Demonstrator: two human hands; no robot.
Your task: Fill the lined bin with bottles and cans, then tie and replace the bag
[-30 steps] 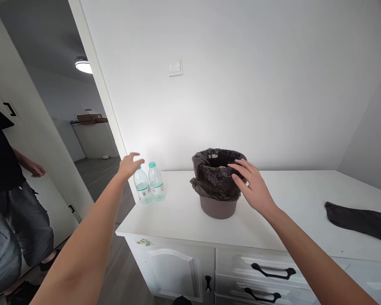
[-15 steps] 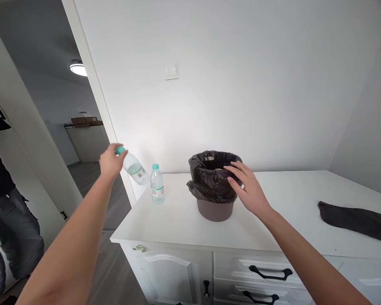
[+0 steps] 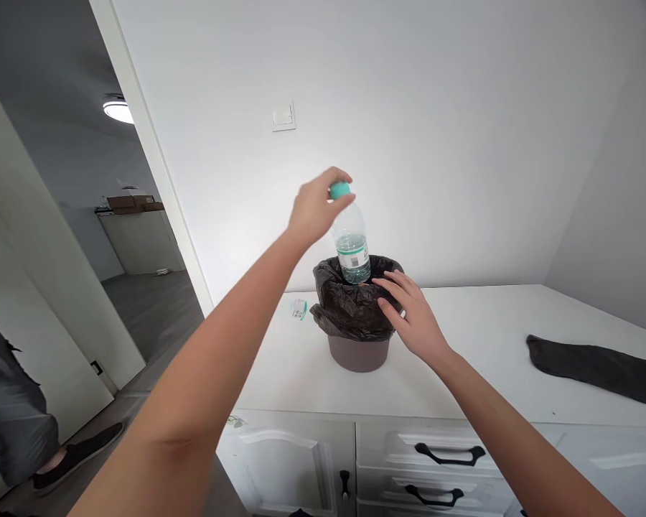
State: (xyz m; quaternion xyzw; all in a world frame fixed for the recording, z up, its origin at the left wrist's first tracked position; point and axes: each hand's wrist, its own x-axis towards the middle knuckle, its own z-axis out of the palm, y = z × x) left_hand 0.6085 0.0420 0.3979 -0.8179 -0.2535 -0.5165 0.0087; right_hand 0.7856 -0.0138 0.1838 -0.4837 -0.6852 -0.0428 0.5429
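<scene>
My left hand (image 3: pixel 323 205) pinches the teal cap of a clear plastic bottle (image 3: pixel 352 248) with some liquid in it. The bottle hangs nearly upright, its base at the mouth of a brown bin (image 3: pixel 358 353) lined with a black plastic bag (image 3: pixel 355 312). At the bin's right side, my right hand (image 3: pixel 414 316) has its fingers spread against the bag's rim and holds nothing. A second bottle (image 3: pixel 299 309) stands on the white cabinet top left of the bin, mostly hidden behind my left forearm.
A folded black cloth or bag (image 3: pixel 597 365) lies on the right of the white cabinet top (image 3: pixel 474 380). At the far left, a person's leg and dark shoe (image 3: pixel 80 454) show by the doorway.
My left hand has carried the bottle right, from beyond the cabinet's left end to above the bin, and it now hangs more upright. My right hand stays at the bag. The person at left has shifted.
</scene>
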